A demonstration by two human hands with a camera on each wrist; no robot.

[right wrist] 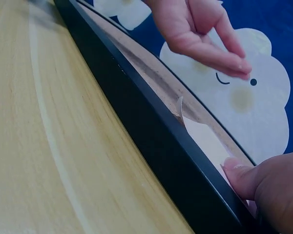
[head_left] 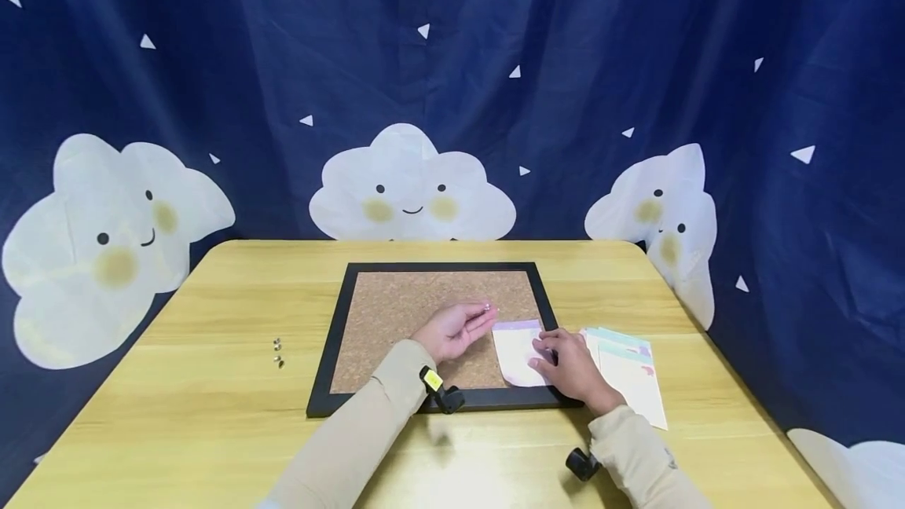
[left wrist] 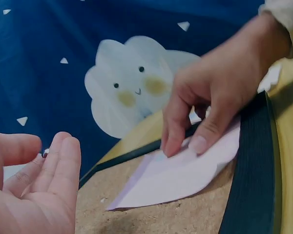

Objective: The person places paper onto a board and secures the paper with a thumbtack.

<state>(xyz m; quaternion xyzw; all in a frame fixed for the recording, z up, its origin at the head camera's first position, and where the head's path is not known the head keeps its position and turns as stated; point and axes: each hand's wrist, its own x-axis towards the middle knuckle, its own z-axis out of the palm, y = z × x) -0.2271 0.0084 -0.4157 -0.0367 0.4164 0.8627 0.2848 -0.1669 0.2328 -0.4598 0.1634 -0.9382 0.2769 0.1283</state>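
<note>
My left hand (head_left: 456,330) is over the cork board (head_left: 396,313), pinching a small shiny pushpin (left wrist: 45,153) between thumb and fingertips. The palm faces up and inward. A white note sheet (head_left: 514,352) with a lilac top strip lies at the board's right side, overlapping the frame. On this sheet rest the bent fingers and thumb of my right hand (head_left: 569,364), pressing from above near its right edge. One lower corner of the paper curls up in the right wrist view.
Several more note sheets (head_left: 629,383), some with mint strips, lie fanned on the table (head_left: 191,407) right of the board. Several small metallic pins (head_left: 277,347) sit to the left. The board's raised black frame (head_left: 332,344) borders the cork. A blue curtain (head_left: 459,38) hangs behind.
</note>
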